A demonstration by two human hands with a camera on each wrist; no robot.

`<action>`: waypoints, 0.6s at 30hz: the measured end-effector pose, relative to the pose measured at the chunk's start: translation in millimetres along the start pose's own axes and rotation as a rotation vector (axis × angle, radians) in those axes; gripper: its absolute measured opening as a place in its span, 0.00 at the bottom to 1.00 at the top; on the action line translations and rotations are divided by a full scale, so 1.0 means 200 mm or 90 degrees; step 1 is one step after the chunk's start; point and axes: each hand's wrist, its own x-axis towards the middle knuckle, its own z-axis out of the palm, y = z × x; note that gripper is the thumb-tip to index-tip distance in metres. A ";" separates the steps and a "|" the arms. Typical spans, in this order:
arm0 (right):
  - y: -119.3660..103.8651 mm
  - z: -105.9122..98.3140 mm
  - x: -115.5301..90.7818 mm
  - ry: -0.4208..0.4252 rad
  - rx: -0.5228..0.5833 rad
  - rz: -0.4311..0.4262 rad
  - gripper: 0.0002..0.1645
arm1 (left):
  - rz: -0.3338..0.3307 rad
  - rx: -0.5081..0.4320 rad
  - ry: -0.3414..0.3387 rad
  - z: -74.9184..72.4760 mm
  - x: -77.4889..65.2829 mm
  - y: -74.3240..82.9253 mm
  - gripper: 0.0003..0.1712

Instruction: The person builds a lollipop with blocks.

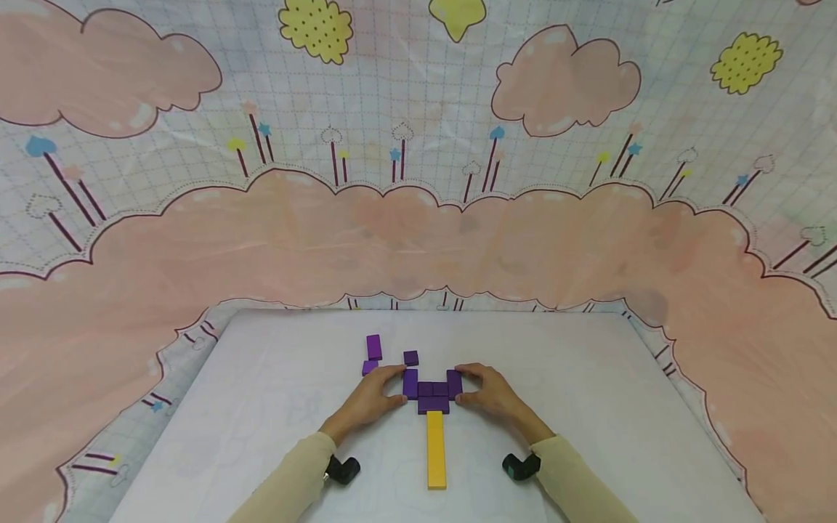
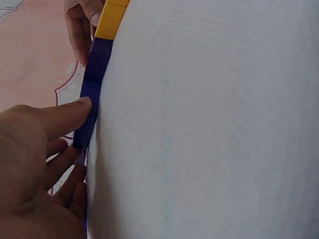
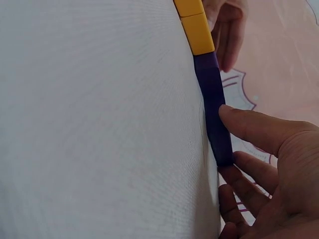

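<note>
A figure of purple and yellow blocks lies flat on the white table. My left hand (image 1: 369, 398) holds the upright purple block (image 1: 410, 383) on its left side, thumb at the near end and fingertips at the far end. Likewise, my right hand (image 1: 493, 396) grips the matching purple block (image 1: 454, 383) on the right. Between them sit small purple blocks (image 1: 433, 388) and a wider purple block (image 1: 434, 405). A long yellow strip (image 1: 436, 450) runs from these toward me. In the left wrist view, the thumb (image 2: 75, 114) presses the block's side.
Beyond the left block lies a small dark purple block (image 1: 410, 357). Farther left are a brighter purple block (image 1: 373, 347) and a smaller purple one (image 1: 370, 367), close to my left hand. The white tabletop (image 1: 261, 378) meets a patterned cloth (image 1: 418, 247) at its far edge.
</note>
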 end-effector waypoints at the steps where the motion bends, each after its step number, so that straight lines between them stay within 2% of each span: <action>1: 0.00 0.00 0.00 0.000 0.000 -0.001 0.34 | 0.001 -0.001 0.001 0.00 0.00 0.00 0.35; 10: 0.00 0.00 0.01 -0.005 -0.009 -0.008 0.34 | -0.004 -0.006 0.003 -0.01 0.01 -0.01 0.36; 18: 0.00 0.00 0.00 0.000 -0.010 0.010 0.33 | -0.010 -0.018 -0.004 0.00 0.00 -0.02 0.36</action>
